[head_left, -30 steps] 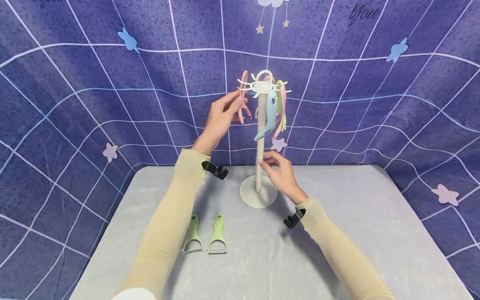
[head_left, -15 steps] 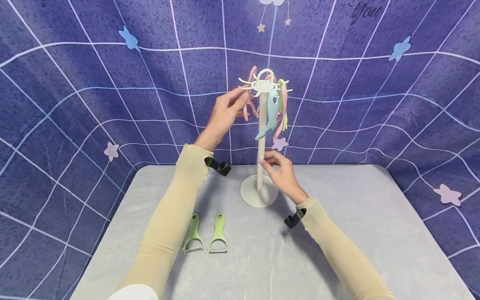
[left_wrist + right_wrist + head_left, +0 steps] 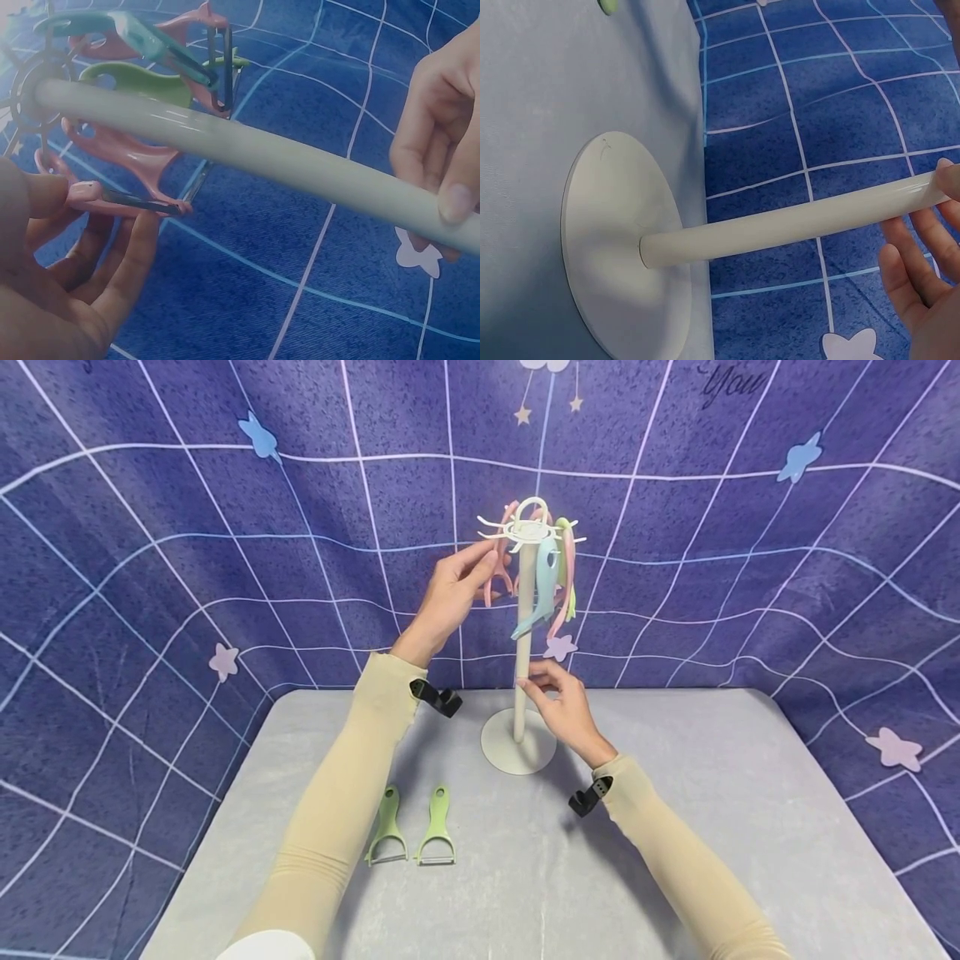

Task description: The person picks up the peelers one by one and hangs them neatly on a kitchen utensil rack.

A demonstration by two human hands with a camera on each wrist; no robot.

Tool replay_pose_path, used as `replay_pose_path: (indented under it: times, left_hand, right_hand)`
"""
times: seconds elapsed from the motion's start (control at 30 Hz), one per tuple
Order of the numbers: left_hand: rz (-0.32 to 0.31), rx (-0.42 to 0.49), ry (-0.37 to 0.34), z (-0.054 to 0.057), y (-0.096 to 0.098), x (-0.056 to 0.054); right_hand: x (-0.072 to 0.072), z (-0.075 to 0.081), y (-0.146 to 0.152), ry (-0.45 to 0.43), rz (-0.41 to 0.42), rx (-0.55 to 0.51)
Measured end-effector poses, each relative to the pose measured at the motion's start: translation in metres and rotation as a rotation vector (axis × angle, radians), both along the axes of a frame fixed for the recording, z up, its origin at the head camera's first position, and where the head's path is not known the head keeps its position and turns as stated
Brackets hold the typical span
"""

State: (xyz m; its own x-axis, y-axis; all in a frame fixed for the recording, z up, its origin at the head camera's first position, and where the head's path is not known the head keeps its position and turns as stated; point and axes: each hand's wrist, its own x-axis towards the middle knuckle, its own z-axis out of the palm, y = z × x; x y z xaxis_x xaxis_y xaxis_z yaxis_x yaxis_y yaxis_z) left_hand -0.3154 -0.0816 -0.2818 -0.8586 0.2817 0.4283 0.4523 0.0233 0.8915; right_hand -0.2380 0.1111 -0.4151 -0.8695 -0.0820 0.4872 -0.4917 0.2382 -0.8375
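Observation:
A white rack (image 3: 523,643) stands upright on a round base, with a ring of thin hooks (image 3: 528,532) at its top. My left hand (image 3: 452,585) pinches a pink peeler (image 3: 498,578) at the rack's left side, its handle end right at the hooks. Lower down, my right hand (image 3: 558,703) grips the pole between thumb and fingers. From other hooks hang a blue peeler (image 3: 547,578), a green peeler (image 3: 142,84) and more pink peelers (image 3: 124,154). In the left wrist view the held peeler's metal blade (image 3: 139,201) shows beside my fingers.
Two green peelers (image 3: 437,827) (image 3: 387,827) lie on the grey tabletop (image 3: 637,860), left of the rack's base (image 3: 517,760). A blue curtain (image 3: 337,527) with a white line grid hangs close behind the table.
My left hand has moved right, toward the rack, and the pink peeler's upper end has dropped from above the hooks to about their level. My right hand keeps its grip on the pole.

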Motion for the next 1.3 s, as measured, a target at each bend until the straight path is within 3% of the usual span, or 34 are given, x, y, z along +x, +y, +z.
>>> replay_pose_path:
  times: [0.5,0.83,1.07,1.3]
  left_hand:
    - [0.022,0.033,0.027,-0.005,0.001,0.006]
    - [0.092,-0.085,0.082,-0.019,-0.008,0.015]
    - [0.141,-0.138,0.136,-0.033,-0.02,0.039]
    - [0.171,-0.253,0.154,-0.057,-0.036,0.069]
  right_hand:
    - [-0.001,0.0,-0.001,0.008,-0.003,-0.004]
    - [-0.001,0.0,0.0,-0.014,0.001,-0.011]
    - [-0.001,0.0,0.0,-0.005,0.011,-0.009]
    - [0.0,0.001,0.0,0.002,0.002,-0.005]
